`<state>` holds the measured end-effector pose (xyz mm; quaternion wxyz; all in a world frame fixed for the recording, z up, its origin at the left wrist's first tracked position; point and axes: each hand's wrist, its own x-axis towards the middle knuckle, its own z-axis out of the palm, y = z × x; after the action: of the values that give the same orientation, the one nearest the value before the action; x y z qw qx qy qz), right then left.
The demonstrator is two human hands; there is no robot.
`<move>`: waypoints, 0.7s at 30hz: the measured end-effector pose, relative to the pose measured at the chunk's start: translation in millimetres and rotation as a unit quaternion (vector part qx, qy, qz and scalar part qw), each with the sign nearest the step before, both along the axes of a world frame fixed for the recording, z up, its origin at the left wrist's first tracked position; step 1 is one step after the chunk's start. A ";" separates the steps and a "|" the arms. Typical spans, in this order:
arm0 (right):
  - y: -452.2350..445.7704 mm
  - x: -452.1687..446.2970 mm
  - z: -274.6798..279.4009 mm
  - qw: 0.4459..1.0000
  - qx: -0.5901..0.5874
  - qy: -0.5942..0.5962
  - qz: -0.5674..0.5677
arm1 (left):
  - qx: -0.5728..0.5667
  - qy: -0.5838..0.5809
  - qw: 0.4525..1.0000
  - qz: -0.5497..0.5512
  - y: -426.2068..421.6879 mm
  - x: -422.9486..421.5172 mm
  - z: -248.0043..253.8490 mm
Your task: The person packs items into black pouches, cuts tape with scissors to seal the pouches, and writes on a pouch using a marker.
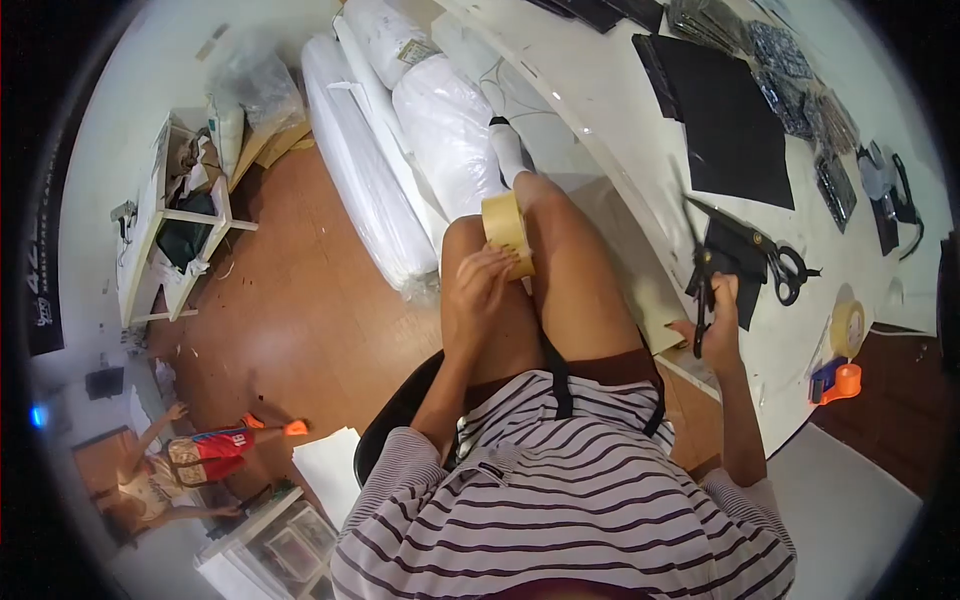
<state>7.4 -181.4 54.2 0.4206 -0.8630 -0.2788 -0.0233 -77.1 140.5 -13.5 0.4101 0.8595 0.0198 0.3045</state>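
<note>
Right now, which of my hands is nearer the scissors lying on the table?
Your right. The right hand is close beside the scissors, at the table's edge; the left hand is farther off, at the tape roll.

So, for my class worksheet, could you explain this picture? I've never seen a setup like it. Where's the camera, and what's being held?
There's no machine here, just a seated person's bare hands. The single picture comes from a camera worn on the head, looking forward and down. The left hand has its fingers at a roll of yellowish tape over the thighs; how firmly it grips is hard to tell. The right hand holds a dark tool, possibly scissors, at the white table's edge. On the table lie black sheets, another pair of scissors, plastic-wrapped packets and a second tape roll.
</note>
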 end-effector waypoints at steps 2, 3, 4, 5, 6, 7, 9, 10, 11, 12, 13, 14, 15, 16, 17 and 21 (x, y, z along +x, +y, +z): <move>-3.7 2.9 -6.9 0.999 0.015 0.004 -0.028 | 0.004 -0.003 1.000 0.002 -9.3 -13.2 -3.1; -3.5 3.1 -7.4 0.999 0.028 0.021 -0.038 | 0.010 -0.012 1.000 0.002 -14.6 -19.9 -5.9; -6.7 3.7 -10.6 0.999 0.031 0.021 -0.038 | 0.017 -0.022 1.000 0.002 -19.2 -26.3 -8.4; -10.8 5.1 -13.5 0.999 0.029 0.011 -0.039 | 0.020 -0.022 1.000 -0.001 -23.9 -30.7 -7.4; -14.8 4.8 -16.4 0.999 0.026 0.002 -0.041 | 0.016 -0.032 0.999 -0.004 -28.9 -35.2 -6.6; -19.4 3.5 -18.7 0.999 0.029 0.003 -0.044 | 0.011 -0.040 0.999 -0.008 -33.0 -38.8 -6.4; -22.5 0.2 -16.0 0.998 0.023 0.027 -0.060 | 0.007 -0.035 0.999 -0.015 -37.3 -44.8 -10.4; -22.8 -3.1 -17.8 0.997 0.028 0.027 -0.061 | 0.001 -0.033 0.999 -0.017 -36.6 -47.2 -11.5; -21.4 -2.6 -20.1 0.997 0.048 0.022 -0.063 | 0.007 -0.039 0.999 -0.018 -33.1 -43.0 -10.5; -20.8 -1.0 -21.4 0.996 0.067 0.015 -0.065 | 0.000 -0.038 0.999 -0.008 -30.0 -37.3 -9.4; -21.3 -0.6 -22.5 0.996 0.054 0.000 -0.070 | -0.009 -0.035 0.999 0.001 -27.9 -33.1 -8.4; -21.6 0.0 -24.5 0.996 0.057 -0.006 -0.069 | -0.006 -0.042 0.999 0.002 -23.4 -24.5 -0.8; -22.3 0.7 -26.5 0.995 0.068 0.009 -0.070 | -0.008 -0.023 1.000 0.009 -15.8 -11.3 11.3; -23.3 0.7 -27.2 0.994 0.078 0.025 -0.071 | -0.011 -0.002 1.000 0.017 -6.5 1.0 21.1; -22.5 0.4 -23.5 0.993 0.091 0.036 -0.072 | -0.006 0.020 1.000 0.001 7.2 14.7 21.7; -29.2 -1.0 -16.1 0.987 0.120 0.058 -0.084 | -0.109 0.038 0.993 -0.011 16.7 46.7 38.1</move>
<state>6.3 -210.6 38.0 0.5334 -0.8263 -0.1755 -0.0424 -30.4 157.2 24.6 0.5033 0.8210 0.0592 0.2630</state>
